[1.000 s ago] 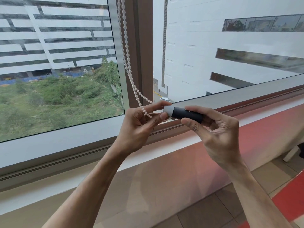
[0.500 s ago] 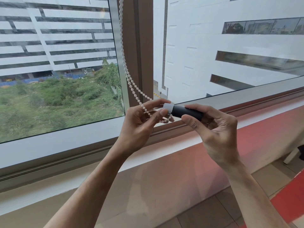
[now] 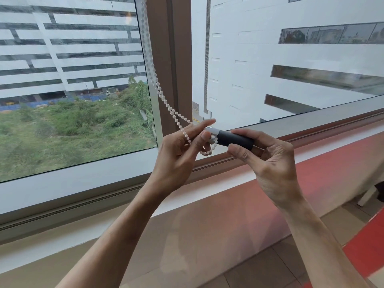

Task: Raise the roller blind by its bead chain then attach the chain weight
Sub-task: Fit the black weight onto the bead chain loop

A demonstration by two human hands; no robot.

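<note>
A white bead chain (image 3: pixel 154 80) hangs in two strands down the window frame and loops at the bottom between my hands. My left hand (image 3: pixel 182 150) pinches the chain's lower loop with thumb and fingers, right at the silver end of the chain weight (image 3: pixel 234 139). The weight is a black cylinder with a silver cap, lying nearly level. My right hand (image 3: pixel 268 161) grips its black body between thumb and fingers. The blind itself is out of view above.
A brown window post (image 3: pixel 172 59) stands behind the chain. The grey window sill (image 3: pixel 83 183) and a red-lit ledge (image 3: pixel 228 194) run below my hands. A tiled floor with a red strip (image 3: pixel 365 254) lies at lower right.
The chain's loop now hangs lower under the weight's silver cap. Both hands stay close together at about the same spot.
</note>
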